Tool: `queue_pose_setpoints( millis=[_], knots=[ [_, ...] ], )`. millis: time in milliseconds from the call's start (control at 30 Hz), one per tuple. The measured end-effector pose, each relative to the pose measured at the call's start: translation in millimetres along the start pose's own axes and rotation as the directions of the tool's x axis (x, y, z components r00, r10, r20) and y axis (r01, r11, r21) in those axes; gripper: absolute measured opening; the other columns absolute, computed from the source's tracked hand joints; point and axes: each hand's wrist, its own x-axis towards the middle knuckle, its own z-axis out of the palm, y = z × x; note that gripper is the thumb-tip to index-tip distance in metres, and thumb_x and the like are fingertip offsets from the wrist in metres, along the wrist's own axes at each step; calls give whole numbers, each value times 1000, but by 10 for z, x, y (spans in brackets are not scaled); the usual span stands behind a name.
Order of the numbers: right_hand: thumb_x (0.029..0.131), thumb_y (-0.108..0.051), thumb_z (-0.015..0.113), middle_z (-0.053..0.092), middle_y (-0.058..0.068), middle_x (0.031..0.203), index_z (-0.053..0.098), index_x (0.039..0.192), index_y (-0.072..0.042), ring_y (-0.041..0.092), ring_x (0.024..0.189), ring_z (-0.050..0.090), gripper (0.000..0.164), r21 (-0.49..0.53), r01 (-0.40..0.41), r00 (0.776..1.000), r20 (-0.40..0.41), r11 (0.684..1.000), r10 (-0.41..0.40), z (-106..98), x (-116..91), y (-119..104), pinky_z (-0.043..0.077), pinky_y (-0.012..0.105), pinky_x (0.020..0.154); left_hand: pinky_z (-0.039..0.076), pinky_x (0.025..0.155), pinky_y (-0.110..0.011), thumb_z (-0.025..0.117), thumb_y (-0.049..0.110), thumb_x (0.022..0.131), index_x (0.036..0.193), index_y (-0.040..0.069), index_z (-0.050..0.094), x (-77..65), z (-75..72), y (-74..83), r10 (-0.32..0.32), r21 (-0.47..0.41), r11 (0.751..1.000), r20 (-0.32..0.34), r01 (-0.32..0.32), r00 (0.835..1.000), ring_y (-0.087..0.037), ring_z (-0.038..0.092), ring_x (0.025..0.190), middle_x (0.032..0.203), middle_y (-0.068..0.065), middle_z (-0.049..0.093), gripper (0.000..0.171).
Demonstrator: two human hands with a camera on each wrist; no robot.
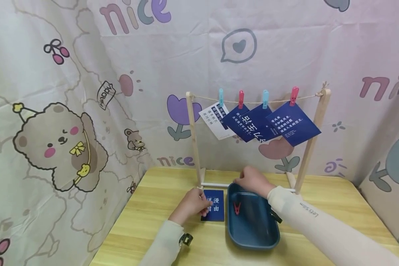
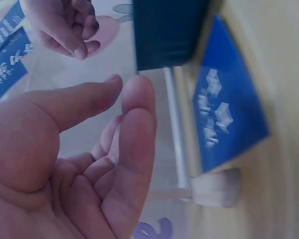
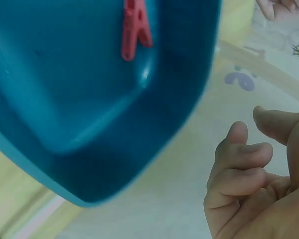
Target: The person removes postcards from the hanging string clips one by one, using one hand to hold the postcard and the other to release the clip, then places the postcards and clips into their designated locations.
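A dark blue card with white characters lies on the table, left of a teal plastic bin. My left hand hovers at the card's left edge. The left wrist view shows a gap between its thumb and index finger, with nothing held. Above the bin's far edge is my right hand, its fingers loosely bent and the thumb apart; nothing sits between them in the right wrist view. Inside the bin lies one red clothespin, toward the left wall.
Behind the bin stands a wooden frame with a twine line. Two light blue clothespins and two red clothespins hold a white-and-blue card and several blue cards on it. A patterned cloth hangs behind the table.
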Motion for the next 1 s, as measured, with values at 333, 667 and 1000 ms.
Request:
queue_pose_setpoints(
  millis=[333, 667, 1000],
  knots=[
    [100, -33, 78, 40, -6, 56, 51, 63, -17, 13, 50, 41, 49, 19, 73, 997, -36, 997, -72, -279, -1, -222, 32, 28, 49, 61, 58, -33, 81, 17, 100, 97, 6, 64, 52, -91, 333, 70, -61, 995, -100, -77, 993, -18, 71, 64, 75, -6, 74, 20],
    [100, -31, 77, 46, -5, 58, 59, 67, -14, 13, 53, 45, 42, 8, 119, 989, -86, 993, -118, -526, 0, -360, 37, 29, 53, 68, 78, -41, 80, 18, 100, 123, 0, 67, 205, -198, 599, 145, -150, 973, -196, -175, 970, -25, 78, 83, 96, -10, 79, 31],
    [101, -31, 77, 48, -4, 59, 64, 71, -12, 14, 53, 47, 38, 19, 112, 990, -91, 994, -110, -661, -7, -447, 38, 29, 54, 65, 98, -41, 79, 18, 100, 143, 4, 62, 491, -233, 875, 147, -289, 931, -262, -223, 954, -33, 73, 120, 133, -17, 74, 48]
  ],
)
